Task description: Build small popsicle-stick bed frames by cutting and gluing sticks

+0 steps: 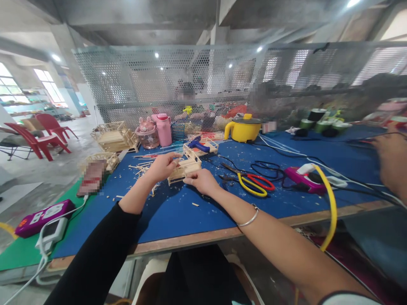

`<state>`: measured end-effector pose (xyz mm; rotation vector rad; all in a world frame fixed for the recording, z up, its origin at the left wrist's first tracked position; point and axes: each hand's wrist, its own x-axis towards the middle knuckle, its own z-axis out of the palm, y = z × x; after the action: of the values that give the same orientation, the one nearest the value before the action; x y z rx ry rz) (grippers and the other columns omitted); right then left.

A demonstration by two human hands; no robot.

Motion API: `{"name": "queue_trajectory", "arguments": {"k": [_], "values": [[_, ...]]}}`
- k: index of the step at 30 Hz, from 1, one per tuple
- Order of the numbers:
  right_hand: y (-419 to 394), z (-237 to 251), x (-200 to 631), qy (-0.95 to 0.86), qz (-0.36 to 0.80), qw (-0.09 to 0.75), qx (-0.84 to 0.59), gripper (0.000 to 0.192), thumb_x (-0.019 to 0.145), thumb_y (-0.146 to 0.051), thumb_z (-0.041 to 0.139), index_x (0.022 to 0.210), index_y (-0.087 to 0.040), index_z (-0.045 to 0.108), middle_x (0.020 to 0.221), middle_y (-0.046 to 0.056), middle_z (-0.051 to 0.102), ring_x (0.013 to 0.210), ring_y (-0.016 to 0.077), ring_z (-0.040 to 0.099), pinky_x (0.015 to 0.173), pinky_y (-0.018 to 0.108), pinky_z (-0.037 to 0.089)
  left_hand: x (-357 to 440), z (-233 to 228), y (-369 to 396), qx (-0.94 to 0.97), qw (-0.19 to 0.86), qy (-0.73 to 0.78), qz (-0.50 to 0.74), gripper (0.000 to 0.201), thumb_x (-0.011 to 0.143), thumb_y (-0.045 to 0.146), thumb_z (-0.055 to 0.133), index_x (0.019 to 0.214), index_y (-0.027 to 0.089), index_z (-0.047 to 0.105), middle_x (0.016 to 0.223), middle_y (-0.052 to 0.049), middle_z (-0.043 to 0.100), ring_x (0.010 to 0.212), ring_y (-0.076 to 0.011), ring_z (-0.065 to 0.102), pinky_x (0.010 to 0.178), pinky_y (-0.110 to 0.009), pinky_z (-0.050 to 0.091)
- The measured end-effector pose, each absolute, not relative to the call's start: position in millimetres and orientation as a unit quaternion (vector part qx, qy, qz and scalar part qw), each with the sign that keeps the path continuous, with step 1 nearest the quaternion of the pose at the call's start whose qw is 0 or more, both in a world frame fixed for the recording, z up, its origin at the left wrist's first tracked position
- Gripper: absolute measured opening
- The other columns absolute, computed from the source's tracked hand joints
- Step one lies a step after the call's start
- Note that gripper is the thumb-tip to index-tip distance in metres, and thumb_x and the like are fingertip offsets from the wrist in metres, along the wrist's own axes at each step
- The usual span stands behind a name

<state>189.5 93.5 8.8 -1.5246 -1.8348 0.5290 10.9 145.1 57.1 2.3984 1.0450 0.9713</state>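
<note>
A small model built of pale wooden sticks (183, 170), with railing-like sides, stands tilted between my two hands above the blue table. My left hand (163, 167) holds its left side, the fingers bent over its upper edge. At its lower right corner my right hand (203, 182) pinches the front edge, thumb low and fingers curled. Directly behind lies a blue glue gun (199, 146), resting on another stick frame (213, 149). Loose wooden sticks (140, 170) are scattered left of my left hand.
Scissors with yellow handles (251, 185) and a red-handled pair (263, 182) lie right, near cables and a purple power strip (307, 180). A yellow pot (244, 129) and pink bottle (163, 130) stand behind. A co-worker's hand (394, 156) is far right; finished-looking stick models (114, 137) stand left.
</note>
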Motion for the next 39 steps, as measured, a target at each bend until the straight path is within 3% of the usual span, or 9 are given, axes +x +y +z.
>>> {"name": "queue_trajectory", "arguments": {"k": [5, 10, 15, 19, 32, 39], "values": [[93, 10, 187, -0.703, 0.189, 0.324, -0.605, 0.021, 0.071, -0.038, 0.070, 0.064, -0.018, 0.074, 0.058, -0.001, 0.061, 0.058, 0.0116, 0.049, 0.054, 0.023, 0.028, 12, 57, 141, 0.845, 0.163, 0.367, 0.353, 0.037, 0.085, 0.026, 0.045, 0.117, 0.017, 0.060, 0.081, -0.004, 0.074, 0.063, -0.0155, 0.062, 0.060, -0.026, 0.045], [93, 9, 185, -0.701, 0.174, 0.319, -0.614, 0.022, 0.072, -0.038, 0.069, 0.063, -0.018, 0.073, 0.057, -0.002, 0.060, 0.057, 0.0107, 0.047, 0.053, 0.023, 0.027, 12, 60, 140, 0.857, 0.179, 0.363, 0.319, 0.041, 0.083, 0.024, 0.045, 0.121, 0.014, 0.057, 0.077, -0.005, 0.072, 0.072, -0.0172, 0.065, 0.067, -0.027, 0.048], [93, 9, 184, -0.705, 0.158, 0.319, -0.614, 0.024, 0.073, -0.039, 0.068, 0.062, -0.018, 0.072, 0.054, -0.004, 0.056, 0.055, 0.0095, 0.044, 0.052, 0.022, 0.025, 12, 60, 137, 0.866, 0.186, 0.363, 0.288, 0.045, 0.080, 0.023, 0.049, 0.124, 0.015, 0.054, 0.078, -0.003, 0.071, 0.065, -0.0143, 0.062, 0.063, -0.026, 0.046], [92, 10, 183, -0.706, 0.146, 0.315, -0.617, 0.026, 0.073, -0.040, 0.067, 0.062, -0.018, 0.072, 0.053, -0.004, 0.055, 0.054, 0.0094, 0.043, 0.051, 0.023, 0.025, 11, 60, 136, 0.869, 0.180, 0.345, 0.306, 0.052, 0.075, 0.021, 0.054, 0.127, 0.015, 0.050, 0.084, -0.004, 0.070, 0.077, -0.0158, 0.064, 0.071, -0.028, 0.047], [86, 16, 178, -0.698, 0.097, 0.285, -0.650, 0.023, 0.077, -0.044, 0.064, 0.074, -0.025, 0.076, 0.069, 0.000, 0.070, 0.063, 0.0131, 0.056, 0.053, 0.024, 0.028, 14, 57, 137, 0.860, 0.177, 0.351, 0.324, 0.062, 0.071, 0.017, 0.058, 0.131, 0.017, 0.044, 0.083, -0.002, 0.070, 0.075, -0.0149, 0.065, 0.072, -0.028, 0.047], [81, 20, 174, -0.685, 0.052, 0.269, -0.675, 0.027, 0.072, -0.049, 0.066, 0.064, -0.024, 0.072, 0.067, 0.003, 0.068, 0.064, 0.0172, 0.057, 0.053, 0.026, 0.027, 14, 55, 139, 0.862, 0.158, 0.354, 0.327, 0.061, 0.071, 0.019, 0.059, 0.130, 0.020, 0.045, 0.082, 0.000, 0.070, 0.075, -0.0153, 0.065, 0.072, -0.028, 0.047]]}}
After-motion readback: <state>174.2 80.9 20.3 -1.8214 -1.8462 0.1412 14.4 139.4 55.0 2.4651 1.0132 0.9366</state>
